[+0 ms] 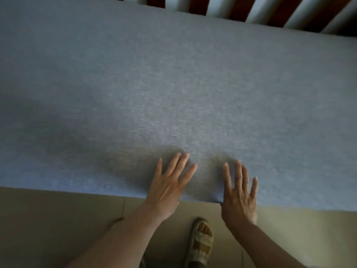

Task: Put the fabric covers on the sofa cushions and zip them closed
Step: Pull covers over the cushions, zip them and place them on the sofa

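Foot nearest; left hand and right hand are lying flat, fingers spread, holding nothing, on the cushion's near edge — long axis running left-right, equally near.

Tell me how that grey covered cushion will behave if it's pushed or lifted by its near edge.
The covered cushion probably gives softly under pressure: the fabric dips around the left hand and right hand lying flat on it. Being long and wide, it would likely sag or flex if lifted from one edge. Its woven cover looks grippy, so it should drag rather than slide freely.
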### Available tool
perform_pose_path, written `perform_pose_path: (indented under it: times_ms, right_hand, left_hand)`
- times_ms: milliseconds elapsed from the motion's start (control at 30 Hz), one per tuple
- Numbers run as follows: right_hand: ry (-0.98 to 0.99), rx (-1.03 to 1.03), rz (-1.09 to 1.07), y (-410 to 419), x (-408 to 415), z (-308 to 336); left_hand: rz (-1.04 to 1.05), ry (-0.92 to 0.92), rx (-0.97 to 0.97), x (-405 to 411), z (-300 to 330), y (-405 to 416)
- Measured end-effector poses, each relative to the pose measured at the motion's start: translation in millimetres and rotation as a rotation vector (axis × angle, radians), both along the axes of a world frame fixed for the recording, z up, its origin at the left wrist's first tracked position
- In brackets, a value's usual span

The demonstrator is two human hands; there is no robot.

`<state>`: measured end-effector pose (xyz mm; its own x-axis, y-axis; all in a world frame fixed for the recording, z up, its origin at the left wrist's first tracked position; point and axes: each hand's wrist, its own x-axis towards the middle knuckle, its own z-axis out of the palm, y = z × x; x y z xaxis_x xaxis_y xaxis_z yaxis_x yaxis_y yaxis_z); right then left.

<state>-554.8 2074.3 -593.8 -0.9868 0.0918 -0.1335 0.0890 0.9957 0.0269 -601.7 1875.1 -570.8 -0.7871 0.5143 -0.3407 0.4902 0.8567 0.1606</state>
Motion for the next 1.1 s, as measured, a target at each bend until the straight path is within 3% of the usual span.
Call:
perform_pose_path:
  times_ms: [267,800,967,1100]
  right_hand:
    - [0.127,0.043,0.074,54,3,-13]
    - [-0.043,-0.017,0.049,64,-95,-8]
    - [-0.099,0.016,0.076,67,-116,-4]
    - [-0.116,-0.083,0.121,74,-112,-4]
  left_hand:
    - [-0.064,0.009,-0.125,-6,-10,65]
    - [-0.057,0.171,-0.231,-100,-17,73]
    - [-0.071,0.184,-0.253,-118,-21,78]
    - [-0.117,0.111,-0.244,-121,-19,73]
